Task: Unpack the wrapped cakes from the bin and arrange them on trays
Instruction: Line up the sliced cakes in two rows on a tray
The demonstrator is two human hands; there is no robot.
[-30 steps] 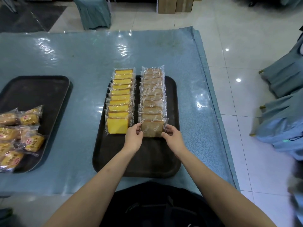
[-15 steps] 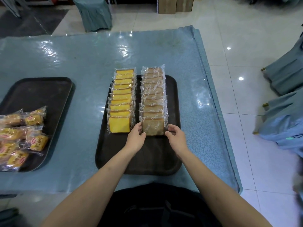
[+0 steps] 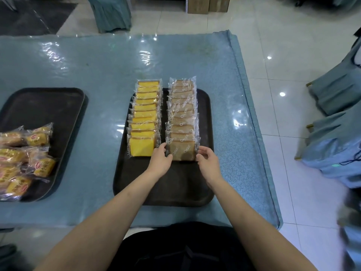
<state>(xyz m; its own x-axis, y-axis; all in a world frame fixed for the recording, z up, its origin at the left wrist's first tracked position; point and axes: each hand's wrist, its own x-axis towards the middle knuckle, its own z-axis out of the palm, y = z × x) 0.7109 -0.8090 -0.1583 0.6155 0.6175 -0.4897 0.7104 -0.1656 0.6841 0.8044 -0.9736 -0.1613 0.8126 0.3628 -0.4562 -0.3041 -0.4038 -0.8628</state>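
Two dark trays on blue table (image 3: 101, 61): middle tray (image 3: 205, 114) carrying yellow row (image 3: 145, 112) beside brown row (image 3: 182, 112), left tray (image 3: 48, 98) with loose buns (image 3: 21, 159). Nearest brown cake (image 3: 182, 151) pinched at both edges between left hand (image 3: 161, 161) and right hand (image 3: 208, 162), fingers curled.

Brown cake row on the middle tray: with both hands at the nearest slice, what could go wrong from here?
1. The brown cake row leans slice on slice; a push from the left hand or right hand may skew it.
2. Its far end overhangs the middle tray rim and could slide off.
3. The yellow cake row sits close beside the left hand; its front slice could be nudged.
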